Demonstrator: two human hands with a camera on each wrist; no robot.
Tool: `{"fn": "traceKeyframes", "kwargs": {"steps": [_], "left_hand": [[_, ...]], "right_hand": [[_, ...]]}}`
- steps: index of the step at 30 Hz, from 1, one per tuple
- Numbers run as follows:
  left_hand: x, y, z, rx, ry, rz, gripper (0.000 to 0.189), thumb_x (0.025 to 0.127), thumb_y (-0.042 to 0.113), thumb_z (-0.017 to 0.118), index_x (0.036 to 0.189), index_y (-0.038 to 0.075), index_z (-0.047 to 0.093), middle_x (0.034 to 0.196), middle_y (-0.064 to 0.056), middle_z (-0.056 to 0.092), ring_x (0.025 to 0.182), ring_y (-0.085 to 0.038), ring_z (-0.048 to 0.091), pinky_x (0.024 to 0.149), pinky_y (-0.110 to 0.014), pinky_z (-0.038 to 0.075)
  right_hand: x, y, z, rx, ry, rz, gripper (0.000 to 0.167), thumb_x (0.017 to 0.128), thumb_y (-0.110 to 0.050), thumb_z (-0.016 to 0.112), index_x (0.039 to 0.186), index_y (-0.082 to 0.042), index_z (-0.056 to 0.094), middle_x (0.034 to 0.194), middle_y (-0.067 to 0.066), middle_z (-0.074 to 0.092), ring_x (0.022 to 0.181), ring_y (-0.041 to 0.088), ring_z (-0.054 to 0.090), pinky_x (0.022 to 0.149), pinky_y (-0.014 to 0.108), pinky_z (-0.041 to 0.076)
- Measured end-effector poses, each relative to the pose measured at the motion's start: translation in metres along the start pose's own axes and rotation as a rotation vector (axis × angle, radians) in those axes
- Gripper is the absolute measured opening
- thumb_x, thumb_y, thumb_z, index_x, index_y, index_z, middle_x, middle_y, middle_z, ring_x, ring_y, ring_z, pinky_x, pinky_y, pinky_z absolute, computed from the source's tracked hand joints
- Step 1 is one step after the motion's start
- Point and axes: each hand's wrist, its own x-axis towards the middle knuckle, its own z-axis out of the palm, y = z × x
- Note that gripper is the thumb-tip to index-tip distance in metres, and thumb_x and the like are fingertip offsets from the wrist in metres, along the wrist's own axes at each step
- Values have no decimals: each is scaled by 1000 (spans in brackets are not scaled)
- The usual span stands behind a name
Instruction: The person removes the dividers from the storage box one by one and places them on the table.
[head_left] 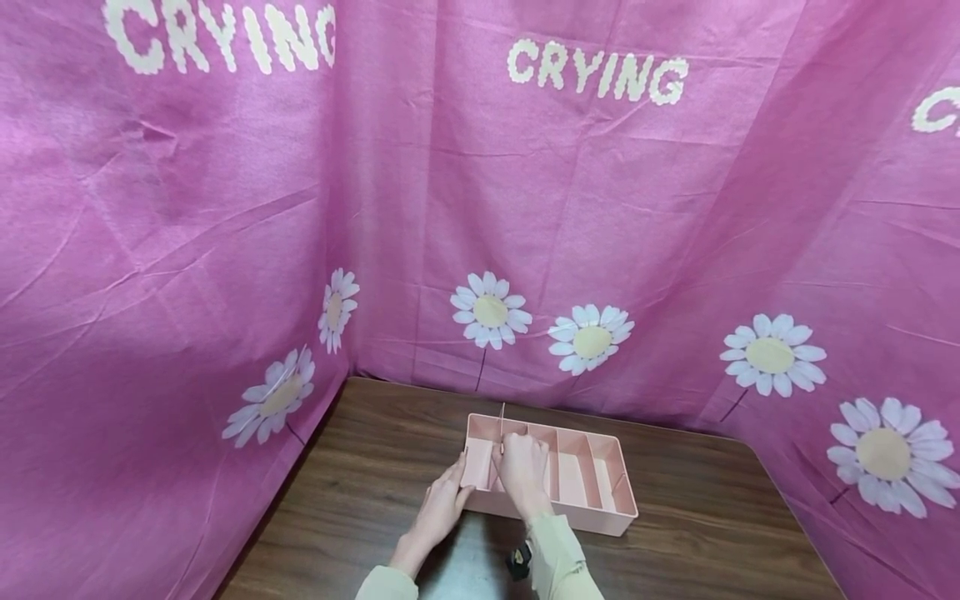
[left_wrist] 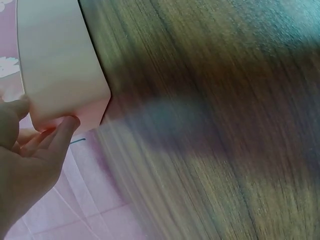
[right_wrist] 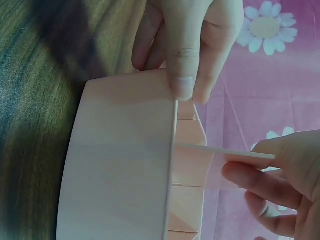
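1. At the left end of the pink box (head_left: 604, 520), the left hand (head_left: 438, 504) is gripping the near corner, its thumb lying against the long near wall and its fingers bending about the end.
2. Above the left part of the box, the right hand (head_left: 523, 468) is pinching a thin divider panel (right_wrist: 245, 153) between thumb and fingers; the remaining fingers are curling loosely.
3. From over the box, the head view is showing the row of compartments and the panel's upper edge rising beyond the right hand, which is covering much of the panel.
4. Beside the box, the right wrist view is revealing what the head view is hiding: the pinch itself, and the panel projecting above the rim. The near wall is concealing its lower end, so contact with the box floor cannot be told.
5. Close to the left corner, the left wrist view is showing the box's smooth outer wall and rounded edge.
6. Beneath the box, a brown wood-grain table (head_left: 375, 467) is supporting it.
7. Behind the box, a pink curtain (head_left: 622, 208) is hanging, bearing daisies (head_left: 490, 311); only the head view is including its lettering (head_left: 597, 71).
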Motion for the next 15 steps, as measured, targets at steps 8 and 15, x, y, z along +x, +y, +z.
{"fn": "traceKeyframes", "kwargs": {"steps": [8, 15], "left_hand": [[2, 1, 0, -1, -3, 18, 50, 92, 9, 67, 135, -12, 53, 130, -28, 63, 114, -39, 66, 91, -49, 56], [4, -1, -3, -12, -28, -28, 51, 92, 9, 66, 137, -11, 51, 131, -27, 62, 113, -40, 66, 91, -50, 56]], "right_hand": [[2, 2, -2, 49, 28, 13, 28, 72, -8, 74, 52, -13, 55, 50, 3, 60, 59, 27, 64, 69, 45, 45], [9, 1, -14, 66, 20, 18, 23, 73, -8, 72, 56, -13, 56, 49, 0, 54, 61, 27, 62, 66, 42, 41]]}}
